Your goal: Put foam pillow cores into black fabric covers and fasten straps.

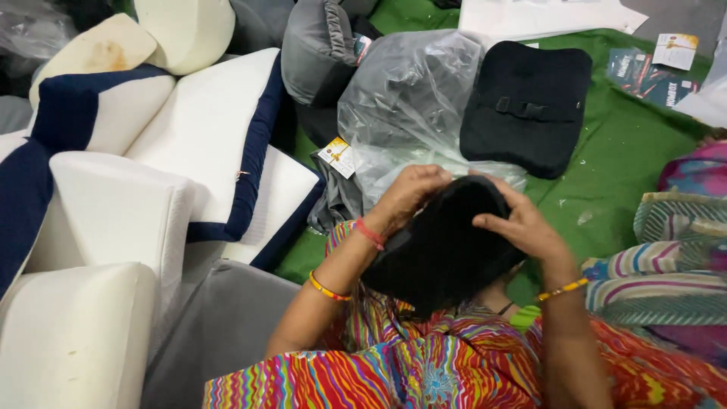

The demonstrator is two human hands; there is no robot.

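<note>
— Black cushion (439, 246), where is it?

— Held up over the person's lap, just above the bright striped cloth (424, 363) they wear. Both hands are on its upper edge.

— How does the left hand (409, 195) sit?

— It curls over the top left of the cushion, fingers closed on the black fabric. A red thread and a yellow bangle ring that wrist and forearm.

— And the right hand (519, 223)?

— It grips the top right edge, fingers bent over the rim and thumb pressing toward the middle. A beaded bracelet sits on that wrist.

— What lies beyond the cushion?

— A clear plastic bag (409, 106), crumpled, just behind the hands on the green sheet (628, 151) that covers the floor. A small paper tag (337, 157) lies beside the bag's lower left corner. A second black pad (526, 106) with a strap across its middle lies to the right of the bag, touching it.

— And to the left?

— White foam pillows (98, 212), several with dark blue bands, are piled against one another. A grey cushion (314, 49) stands behind them, near the bag's top.

— Anything at the far right?

— Small printed cards (651, 72) lie on the green sheet, well apart from the hands.
</note>
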